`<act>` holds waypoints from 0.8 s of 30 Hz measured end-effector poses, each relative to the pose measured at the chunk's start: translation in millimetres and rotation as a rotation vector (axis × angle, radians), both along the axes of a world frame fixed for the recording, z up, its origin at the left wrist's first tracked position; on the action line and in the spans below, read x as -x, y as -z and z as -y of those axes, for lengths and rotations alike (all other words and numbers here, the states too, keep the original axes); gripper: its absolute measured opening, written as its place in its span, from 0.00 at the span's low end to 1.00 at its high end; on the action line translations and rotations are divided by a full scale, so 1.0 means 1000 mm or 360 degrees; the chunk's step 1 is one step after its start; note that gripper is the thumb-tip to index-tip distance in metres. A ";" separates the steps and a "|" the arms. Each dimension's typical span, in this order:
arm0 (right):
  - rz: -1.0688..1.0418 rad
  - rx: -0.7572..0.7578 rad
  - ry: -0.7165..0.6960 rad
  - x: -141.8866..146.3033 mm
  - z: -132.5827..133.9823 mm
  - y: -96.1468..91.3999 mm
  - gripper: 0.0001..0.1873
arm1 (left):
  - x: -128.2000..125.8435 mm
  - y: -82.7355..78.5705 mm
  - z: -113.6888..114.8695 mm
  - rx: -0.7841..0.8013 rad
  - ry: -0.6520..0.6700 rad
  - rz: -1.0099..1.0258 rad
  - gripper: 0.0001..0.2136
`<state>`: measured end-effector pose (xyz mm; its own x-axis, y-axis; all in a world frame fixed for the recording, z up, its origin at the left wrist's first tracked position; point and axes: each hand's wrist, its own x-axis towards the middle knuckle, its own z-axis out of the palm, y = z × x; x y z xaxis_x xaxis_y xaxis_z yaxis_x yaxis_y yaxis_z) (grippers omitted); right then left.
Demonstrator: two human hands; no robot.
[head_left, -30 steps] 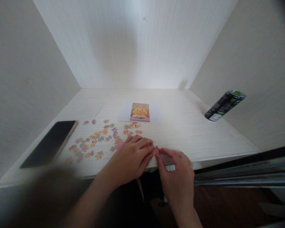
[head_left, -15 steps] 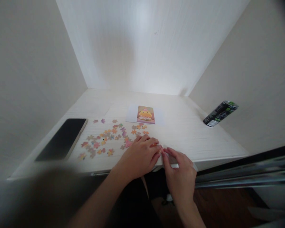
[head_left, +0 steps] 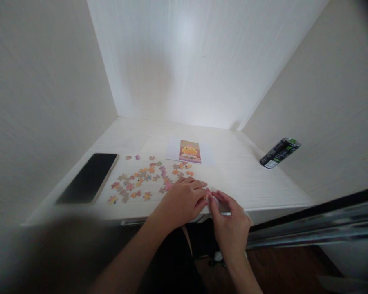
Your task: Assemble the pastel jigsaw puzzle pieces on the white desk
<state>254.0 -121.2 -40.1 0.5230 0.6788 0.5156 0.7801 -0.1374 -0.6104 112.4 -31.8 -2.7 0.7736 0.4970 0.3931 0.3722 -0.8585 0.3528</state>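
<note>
Near the front edge of the white desk, my left hand [head_left: 184,201] and my right hand [head_left: 231,218] meet at their fingertips. Both are closed in a pinch around small puzzle pieces [head_left: 206,197], which the fingers mostly cover. How the pieces sit against each other is hidden. Something white and thin lies under my right fingers; I cannot make out what it is. To the left of my left hand, loose jigsaw pieces [head_left: 147,175] in orange, pink, purple and grey are spread over the desk. A picture card [head_left: 190,152] with a yellow figure lies beyond my hands.
A dark phone [head_left: 88,178] lies at the desk's left side. At the right stands a black and green can [head_left: 279,154], close to the side panel. White panels enclose the desk [head_left: 233,171] at the back and both sides. A dark metal-edged frame [head_left: 319,222] runs along the lower right.
The view has shifted slightly, so the desk things sit a little differently in the picture. The orange bit between my left fingers shows less now. Both hands remain together at the desk edge.
</note>
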 end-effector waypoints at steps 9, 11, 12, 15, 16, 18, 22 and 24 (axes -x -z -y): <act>0.0066 -0.0014 -0.0006 -0.001 -0.002 -0.003 0.16 | 0.003 0.000 -0.002 0.0050 0.0116 0.0010 0.10; 0.0063 -0.0027 -0.0002 -0.001 -0.002 -0.001 0.15 | 0.003 0.000 -0.001 0.0055 0.0113 0.0015 0.10; 0.0054 -0.0038 -0.0005 -0.001 -0.002 -0.001 0.15 | 0.002 0.000 -0.001 0.0057 0.0113 0.0018 0.10; 0.0011 -0.0055 -0.0003 0.000 -0.003 -0.001 0.15 | 0.002 0.000 -0.001 0.0057 0.0114 0.0023 0.10; -0.0006 -0.0047 0.0006 0.000 -0.003 -0.001 0.15 | 0.002 0.000 -0.001 0.0055 0.0112 0.0022 0.10; -0.0046 -0.0027 0.0023 0.000 -0.004 -0.002 0.15 | 0.002 0.000 -0.001 0.0054 0.0105 0.0017 0.10; -0.0156 -0.0007 0.0035 -0.001 -0.006 -0.004 0.15 | 0.002 -0.002 0.000 0.0053 0.0088 -0.0005 0.11; -0.0197 -0.0002 0.0038 -0.001 -0.006 -0.005 0.15 | 0.002 -0.002 0.001 0.0054 0.0086 -0.0018 0.11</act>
